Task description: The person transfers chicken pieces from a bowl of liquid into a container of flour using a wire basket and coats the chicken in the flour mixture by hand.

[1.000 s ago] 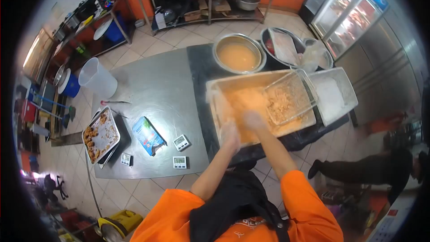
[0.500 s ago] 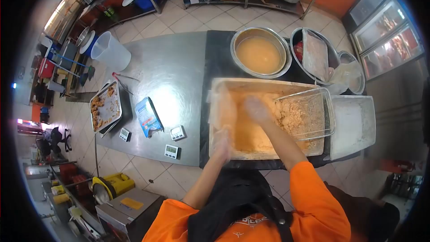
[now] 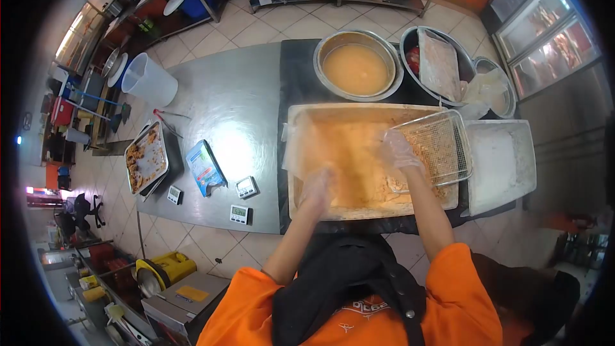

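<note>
A large rectangular tub (image 3: 371, 213) with orange-tan powder stands in front of me. My left hand (image 3: 318, 191), blurred by motion, is over the tub's left part; its fingers and anything in them are smeared. My right hand (image 3: 400, 151), in a clear glove, is at the left edge of a wire basket (image 3: 451, 147) with breaded pieces in it. What its fingers hold, if anything, is hidden. Something pale and translucent hangs at the tub's left wall, blurred. Right of the tub is a white bin (image 3: 501, 166) with white powder.
Behind the tub are a steel bowl (image 3: 357, 69) of orange liquid and a bowl (image 3: 433, 64) with a wrapped slab. Leftward are a plastic pitcher (image 3: 150, 81), a crumb-covered tray (image 3: 147, 159), a blue packet (image 3: 205, 167) and small timers (image 3: 239, 214). A dark-clothed person (image 3: 538, 295) is at lower right.
My right hand has moved right, from the tub's middle to the wire basket. My left hand stays over the left part, still blurred. The camera view has shifted.
</note>
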A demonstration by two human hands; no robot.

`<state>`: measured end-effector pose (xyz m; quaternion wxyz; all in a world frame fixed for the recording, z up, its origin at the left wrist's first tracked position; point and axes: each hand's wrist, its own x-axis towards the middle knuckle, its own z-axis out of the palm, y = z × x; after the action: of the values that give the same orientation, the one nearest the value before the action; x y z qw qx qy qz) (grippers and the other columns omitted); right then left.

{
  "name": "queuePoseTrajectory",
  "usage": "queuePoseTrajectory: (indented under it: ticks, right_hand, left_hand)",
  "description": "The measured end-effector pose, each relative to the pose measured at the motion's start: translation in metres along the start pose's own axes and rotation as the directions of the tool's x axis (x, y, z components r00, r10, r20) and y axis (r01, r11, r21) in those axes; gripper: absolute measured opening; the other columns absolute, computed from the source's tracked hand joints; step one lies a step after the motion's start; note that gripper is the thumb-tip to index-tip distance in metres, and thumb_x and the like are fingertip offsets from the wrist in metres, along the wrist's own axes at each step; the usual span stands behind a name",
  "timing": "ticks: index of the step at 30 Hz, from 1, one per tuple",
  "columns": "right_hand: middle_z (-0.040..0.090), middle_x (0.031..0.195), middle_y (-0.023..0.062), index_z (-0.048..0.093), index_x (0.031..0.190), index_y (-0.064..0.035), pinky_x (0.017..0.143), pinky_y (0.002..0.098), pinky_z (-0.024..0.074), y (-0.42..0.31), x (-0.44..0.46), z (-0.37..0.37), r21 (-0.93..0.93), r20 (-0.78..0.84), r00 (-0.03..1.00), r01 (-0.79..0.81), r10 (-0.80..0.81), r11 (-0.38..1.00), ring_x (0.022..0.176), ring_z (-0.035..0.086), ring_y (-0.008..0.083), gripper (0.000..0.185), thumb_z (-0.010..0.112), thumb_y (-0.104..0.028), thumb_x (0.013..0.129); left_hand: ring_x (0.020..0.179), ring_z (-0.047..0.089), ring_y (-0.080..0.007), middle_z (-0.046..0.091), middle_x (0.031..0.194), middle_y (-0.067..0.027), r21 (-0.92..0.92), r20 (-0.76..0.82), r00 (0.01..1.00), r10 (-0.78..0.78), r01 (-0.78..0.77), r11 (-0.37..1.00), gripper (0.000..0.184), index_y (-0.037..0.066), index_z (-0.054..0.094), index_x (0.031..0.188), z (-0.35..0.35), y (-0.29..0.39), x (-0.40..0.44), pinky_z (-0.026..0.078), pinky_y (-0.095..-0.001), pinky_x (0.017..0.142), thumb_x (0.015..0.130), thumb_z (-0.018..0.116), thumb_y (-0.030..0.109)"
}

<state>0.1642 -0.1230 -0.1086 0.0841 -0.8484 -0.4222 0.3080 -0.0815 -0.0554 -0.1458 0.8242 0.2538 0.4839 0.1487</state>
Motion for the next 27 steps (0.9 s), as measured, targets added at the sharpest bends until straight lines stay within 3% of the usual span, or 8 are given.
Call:
queuePoseTrajectory:
  ticks: [4,10,12,13,16,18,22,27]
  right_hand:
    - [0.058,0.12,0.0186,0.062,0.111,-0.0068,0.094,0.0371,0.0449,-0.036,-0.055,-0.022,0.044,-0.104,0.971,0.221,-0.215,0.974,0.113,0.054,0.029,0.038,0.058,-0.035,0.086]
    - [0.065,0.104,0.0143,0.063,0.108,-0.0064,0.086,0.041,0.0474,-0.005,-0.026,0.015,0.131,-0.172,0.977,-0.101,0.123,0.986,0.103,0.06,0.0305,0.035,0.062,-0.03,0.081]
    - [0.064,0.098,0.0156,0.061,0.101,-0.0025,0.08,0.0409,0.0501,0.028,-0.004,0.073,-0.577,-0.265,0.931,0.054,-0.25,0.815,0.093,0.062,0.0308,0.022,0.051,-0.012,0.084]
    - [0.064,0.098,0.0156,0.061,0.101,-0.0025,0.08,0.0409,0.0501,0.036,-0.001,0.082,-0.574,-0.271,0.931,0.049,-0.246,0.818,0.093,0.062,0.0308,0.022,0.051,-0.012,0.084]
    - [0.065,0.097,0.0138,0.061,0.105,-0.0016,0.075,0.0377,0.0521,0.041,-0.001,0.077,-0.264,-0.307,0.925,0.143,-0.223,0.954,0.09,0.065,0.0274,0.025,0.055,-0.013,0.084]
    - [0.064,0.111,0.013,0.06,0.113,-0.0031,0.075,0.036,0.0525,0.017,-0.029,0.035,0.621,0.009,0.976,-0.177,0.219,0.763,0.094,0.064,0.026,0.031,0.056,-0.017,0.086]
    - [0.062,0.117,0.0157,0.058,0.121,-0.0048,0.077,0.0368,0.0523,-0.021,-0.056,0.004,0.701,0.025,0.994,0.057,-0.104,0.711,0.096,0.064,0.028,0.041,0.058,-0.025,0.086]
    - [0.065,0.109,0.0155,0.061,0.112,-0.0029,0.078,0.0392,0.0524,0.011,0.005,0.052,-0.081,-0.079,0.997,-0.016,0.009,0.997,0.096,0.063,0.0322,0.036,0.055,-0.027,0.086]
  left_hand:
    - [0.088,0.057,-0.0245,0.058,0.108,-0.0122,-0.308,0.251,0.963,-0.095,0.172,0.936,0.043,0.011,0.05,0.126,0.037,0.023,0.001,0.049,-0.0342,0.075,0.094,0.054,0.039]
    - [0.092,0.06,-0.0272,0.059,0.114,-0.017,-0.183,0.411,0.908,-0.073,0.161,0.97,0.046,0.009,0.048,0.129,0.014,0.024,0.037,0.054,-0.0399,0.081,0.091,0.058,0.032]
    - [0.091,0.06,-0.0275,0.059,0.115,-0.0178,-0.02,0.365,0.922,-0.128,0.145,0.989,0.045,0.008,0.049,0.127,0.01,0.018,0.042,0.054,-0.0397,0.081,0.09,0.06,0.031]
    - [0.076,0.061,-0.0242,0.062,0.106,-0.0135,-0.017,0.343,0.928,-0.144,0.159,0.987,0.033,0.01,0.055,0.111,0.007,0.014,0.045,0.052,-0.037,0.067,0.089,0.059,0.034]
    - [0.058,0.061,-0.0214,0.066,0.097,-0.0098,-0.047,0.35,0.915,-0.199,0.229,0.972,0.027,0.012,0.059,0.093,-0.011,0.007,0.072,0.051,-0.0358,0.055,0.088,0.059,0.038]
    - [0.055,0.06,-0.0219,0.066,0.098,-0.0103,-0.09,0.376,0.894,-0.243,0.296,0.951,0.028,0.012,0.058,0.092,-0.013,0.004,0.067,0.052,-0.0373,0.057,0.088,0.059,0.04]
    - [0.094,0.06,-0.028,0.059,0.106,-0.016,-0.262,0.373,0.91,-0.184,0.293,0.919,0.045,0.013,0.049,0.127,0.03,0.032,0.007,0.055,-0.0416,0.078,0.092,0.056,0.039]
    - [0.092,0.061,-0.0287,0.059,0.107,-0.0172,-0.201,0.379,0.918,-0.113,0.201,0.959,0.042,0.011,0.049,0.125,0.026,0.02,0.036,0.055,-0.0424,0.074,0.093,0.052,0.039]
